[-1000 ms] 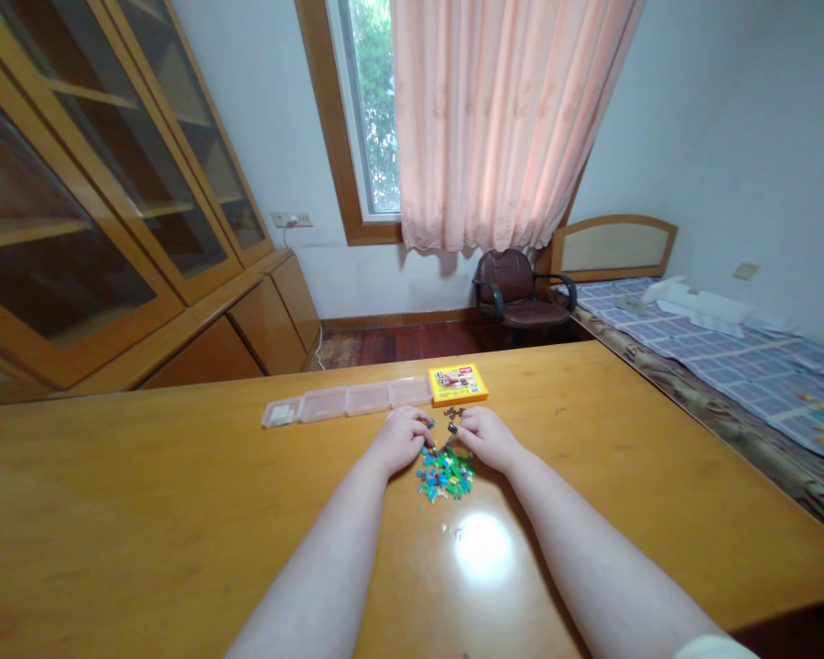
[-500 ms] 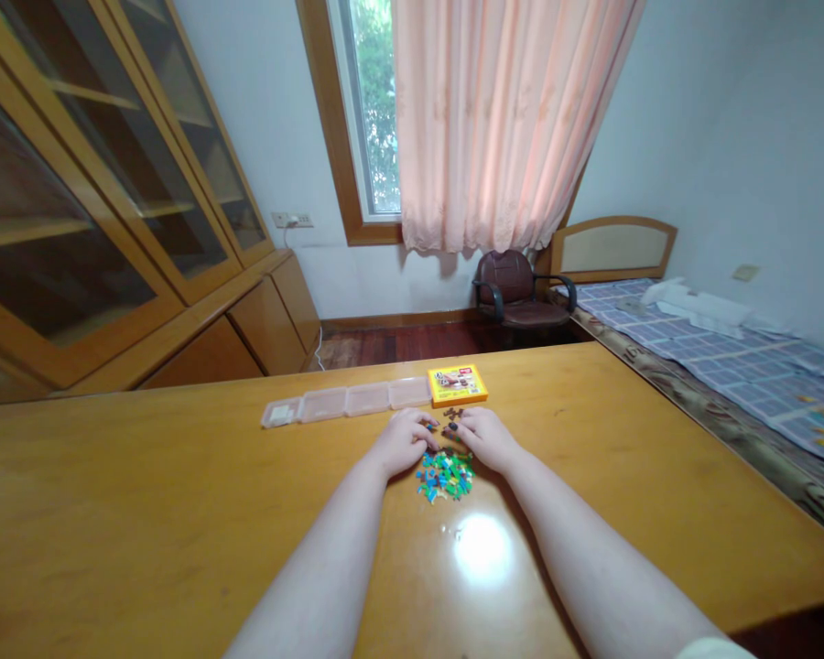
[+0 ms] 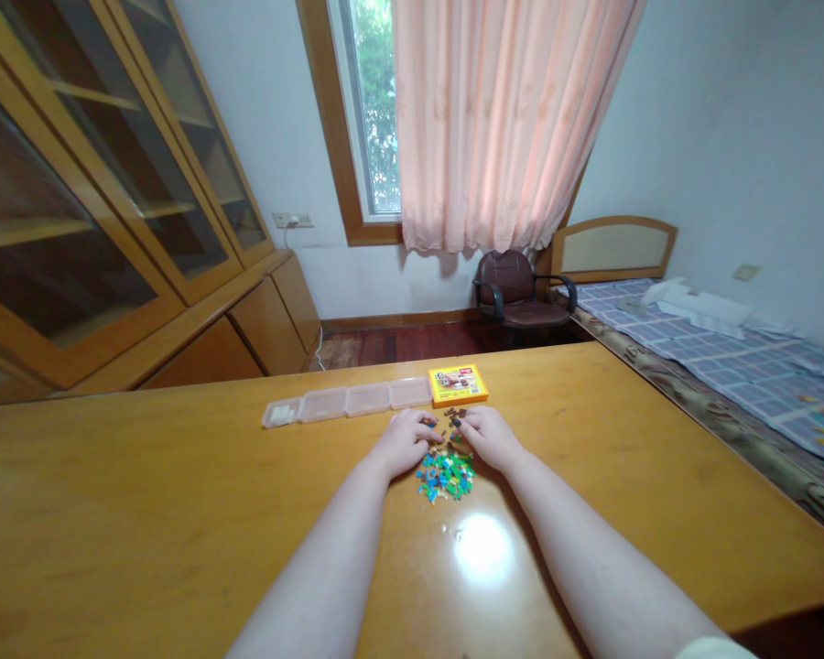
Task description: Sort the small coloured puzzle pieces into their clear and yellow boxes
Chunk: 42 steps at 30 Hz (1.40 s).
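Observation:
A heap of small building bricks [image 3: 448, 476], mostly green and blue with some white and yellow ones, lies on the table. At its far left edge is my left hand [image 3: 407, 441], fingers apart and curved over the pieces. Across from it, my right hand [image 3: 489, 437] rests low with fingers reaching in among a few loose pieces. Its fingertips are close to a small dark spot, which I cannot make out as brick or nail. Between and just beyond both hands lie several small brown bricks [image 3: 451, 414]. Some pieces are hidden under the fingers.
Beyond my hands lies a yellow box [image 3: 458, 386] with a printed picture. A row of shallow clear plastic trays [image 3: 326, 404] runs left from it; the leftmost holds something pale. The wooden table [image 3: 144, 513] ends before a chair [image 3: 515, 288], with a bed [image 3: 714, 339] on the right.
My right fingertips have shifted slightly to the right, and the gap between my hands shows more brown pieces. My left fingers have moved a little. The heap looks the same.

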Each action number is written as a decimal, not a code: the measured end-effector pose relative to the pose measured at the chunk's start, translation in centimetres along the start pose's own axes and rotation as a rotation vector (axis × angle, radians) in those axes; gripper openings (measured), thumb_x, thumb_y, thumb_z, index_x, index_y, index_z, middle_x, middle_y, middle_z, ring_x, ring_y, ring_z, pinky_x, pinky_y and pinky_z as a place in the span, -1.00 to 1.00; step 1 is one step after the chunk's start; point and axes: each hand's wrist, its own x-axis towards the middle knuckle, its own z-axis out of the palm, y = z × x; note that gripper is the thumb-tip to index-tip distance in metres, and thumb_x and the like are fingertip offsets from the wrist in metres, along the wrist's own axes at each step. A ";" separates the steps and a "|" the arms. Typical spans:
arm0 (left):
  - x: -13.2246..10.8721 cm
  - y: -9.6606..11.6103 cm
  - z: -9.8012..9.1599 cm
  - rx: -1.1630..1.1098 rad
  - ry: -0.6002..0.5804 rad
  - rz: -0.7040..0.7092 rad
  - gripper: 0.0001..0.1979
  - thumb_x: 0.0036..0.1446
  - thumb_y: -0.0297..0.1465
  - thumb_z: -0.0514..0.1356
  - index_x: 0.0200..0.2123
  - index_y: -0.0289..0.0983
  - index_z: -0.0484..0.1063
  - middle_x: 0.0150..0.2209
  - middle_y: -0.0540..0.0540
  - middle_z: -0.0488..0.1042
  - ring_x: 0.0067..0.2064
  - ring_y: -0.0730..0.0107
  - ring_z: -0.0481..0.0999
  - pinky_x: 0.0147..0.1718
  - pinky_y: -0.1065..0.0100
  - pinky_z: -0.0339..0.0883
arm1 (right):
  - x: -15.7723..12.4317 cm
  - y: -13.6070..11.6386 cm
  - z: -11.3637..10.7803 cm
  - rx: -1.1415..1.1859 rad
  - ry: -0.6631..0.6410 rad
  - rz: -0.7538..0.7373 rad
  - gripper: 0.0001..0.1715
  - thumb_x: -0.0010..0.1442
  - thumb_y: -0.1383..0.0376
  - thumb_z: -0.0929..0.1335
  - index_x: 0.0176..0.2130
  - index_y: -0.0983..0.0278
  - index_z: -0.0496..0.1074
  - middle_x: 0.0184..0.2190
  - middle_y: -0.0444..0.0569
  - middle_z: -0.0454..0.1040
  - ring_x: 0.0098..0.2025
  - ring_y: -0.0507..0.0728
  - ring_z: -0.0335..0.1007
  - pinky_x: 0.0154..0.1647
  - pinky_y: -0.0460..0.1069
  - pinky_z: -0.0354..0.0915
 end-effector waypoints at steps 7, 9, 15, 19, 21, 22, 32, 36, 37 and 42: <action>0.0 0.2 -0.2 -0.023 0.006 0.013 -0.70 -0.06 -0.57 0.10 -0.49 -0.11 0.58 -0.18 0.00 0.47 -0.08 0.33 0.33 0.00 0.24 0.17 | 0.0 -0.2 0.0 0.006 -0.096 -0.099 -0.52 0.24 0.21 0.20 -0.58 0.29 0.48 -0.62 -0.08 0.34 -0.45 0.04 0.21 -0.37 -0.07 0.05; 0.0 0.0 0.0 -0.015 0.007 -0.002 -0.70 -0.06 -0.56 0.10 -0.44 -0.10 0.58 -0.17 0.00 0.47 -0.08 0.33 0.33 0.00 0.24 0.18 | 0.0 -0.2 0.0 -0.027 -0.067 -0.047 -0.53 0.24 0.21 0.20 -0.58 0.30 0.46 -0.60 -0.07 0.35 -0.45 0.05 0.21 -0.37 -0.07 0.04; 0.0 -0.3 0.1 -0.008 0.058 -0.028 -0.67 -0.04 -0.56 0.07 -0.38 -0.10 0.58 -0.15 -0.02 0.46 -0.06 0.32 0.33 0.00 0.24 0.20 | 0.0 0.0 0.0 0.038 -0.037 -0.067 -0.48 0.27 0.19 0.15 -0.52 0.29 0.50 -0.58 -0.06 0.36 -0.44 0.05 0.23 -0.36 -0.06 0.06; -0.1 -0.1 0.0 -0.028 0.028 0.011 -0.66 -0.06 -0.57 0.07 -0.39 -0.09 0.58 -0.12 0.00 0.44 -0.04 0.32 0.32 0.04 0.24 0.17 | 0.0 0.1 0.3 0.085 -0.112 -0.143 -0.47 0.27 0.16 0.16 -0.55 0.28 0.50 -0.62 -0.08 0.34 -0.45 0.04 0.22 -0.36 -0.07 0.07; -0.1 -0.2 0.1 -0.026 0.012 0.011 -0.66 -0.05 -0.56 0.08 -0.36 -0.08 0.58 -0.10 0.01 0.44 -0.02 0.31 0.32 0.05 0.23 0.16 | 0.0 0.1 0.4 0.049 -0.084 -0.075 -0.47 0.26 0.16 0.17 -0.57 0.30 0.48 -0.61 -0.07 0.34 -0.47 0.03 0.21 -0.38 -0.08 0.07; -0.1 -0.3 0.2 -0.020 0.011 0.004 -0.67 -0.05 -0.55 0.09 -0.34 -0.08 0.58 -0.10 0.00 0.44 -0.02 0.30 0.32 0.05 0.22 0.16 | 0.0 0.1 0.4 0.032 -0.065 -0.033 -0.47 0.26 0.16 0.17 -0.56 0.31 0.48 -0.60 -0.07 0.35 -0.47 0.03 0.21 -0.38 -0.08 0.06; 0.0 0.1 -0.2 -0.031 0.021 0.023 -0.66 -0.06 -0.56 0.09 -0.30 -0.11 0.57 -0.06 -0.03 0.41 0.01 0.29 0.31 0.08 0.21 0.14 | -0.2 -0.1 0.0 0.165 -0.072 -0.106 -0.46 0.26 0.19 0.14 -0.52 0.29 0.52 -0.59 -0.06 0.39 -0.44 0.05 0.27 -0.33 -0.07 0.11; 0.0 0.1 0.0 -0.014 -0.027 0.002 -0.61 -0.07 -0.55 0.10 -0.19 -0.11 0.53 0.00 -0.04 0.37 0.05 0.25 0.29 0.10 0.18 0.12 | -0.1 -0.1 0.1 0.107 -0.090 -0.062 -0.50 0.25 0.18 0.16 -0.51 0.30 0.52 -0.60 -0.06 0.39 -0.46 0.04 0.25 -0.38 -0.08 0.09; 0.0 0.0 0.1 -0.006 -0.021 -0.012 -0.59 -0.07 -0.55 0.10 -0.16 -0.11 0.52 0.01 -0.05 0.37 0.05 0.25 0.29 0.10 0.18 0.11 | -0.1 -0.1 0.1 0.075 -0.066 -0.024 -0.50 0.25 0.19 0.16 -0.50 0.31 0.52 -0.59 -0.06 0.39 -0.47 0.04 0.24 -0.39 -0.08 0.08; 0.0 -0.2 0.1 -0.020 0.013 -0.007 -0.59 -0.08 -0.56 0.08 -0.17 -0.11 0.52 0.02 -0.04 0.35 0.06 0.27 0.27 0.13 0.19 0.08 | 0.0 0.2 0.2 -0.016 0.021 0.070 -0.50 0.25 0.21 0.14 -0.46 0.31 0.52 -0.54 -0.05 0.42 -0.45 0.04 0.24 -0.39 -0.08 0.06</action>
